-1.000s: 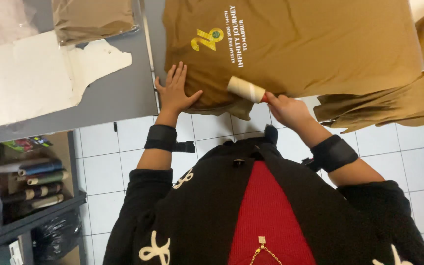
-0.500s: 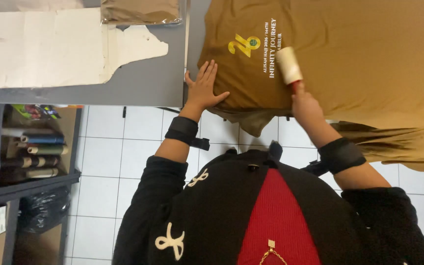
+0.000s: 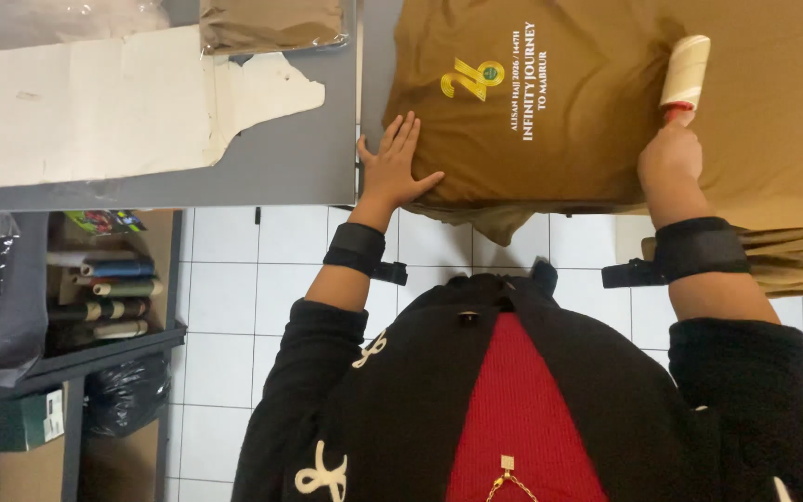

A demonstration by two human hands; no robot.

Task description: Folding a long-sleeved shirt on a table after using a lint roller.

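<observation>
The right hand point(image 3: 669, 158) is closing around the red handle of a lint roller point(image 3: 685, 72), whose pale roll is lying on the brown shirt point(image 3: 569, 102), toward the shirt's right half and away from the printed patch. The left hand point(image 3: 394, 165) is pressing flat, fingers spread wide, on the shirt's near left corner, right where the cloth is meeting the table edge. Both wrists are wearing black straps point(image 3: 702, 249).

The shirt is lying spread over the grey table point(image 3: 281, 167), its near hem hanging a little over the edge above the white floor tiles point(image 3: 225, 279). A yellow emblem with white lettering beside it is sitting on the shirt just beyond the left hand. More brown cloth point(image 3: 792, 265) is drooping off the table by the right forearm.

To the left of the shirt a strip of bare grey table is running along the near edge. Farther left a torn white sheet point(image 3: 95, 102) is covering much of the top, and a clear bag holding folded brown cloth point(image 3: 271, 23) is lying at the far edge, touching the sheet.

Below the table's left end, a shelf point(image 3: 95, 349) is holding rolls in blue, green and dark colours, with a black bag point(image 3: 127, 395) underneath.
</observation>
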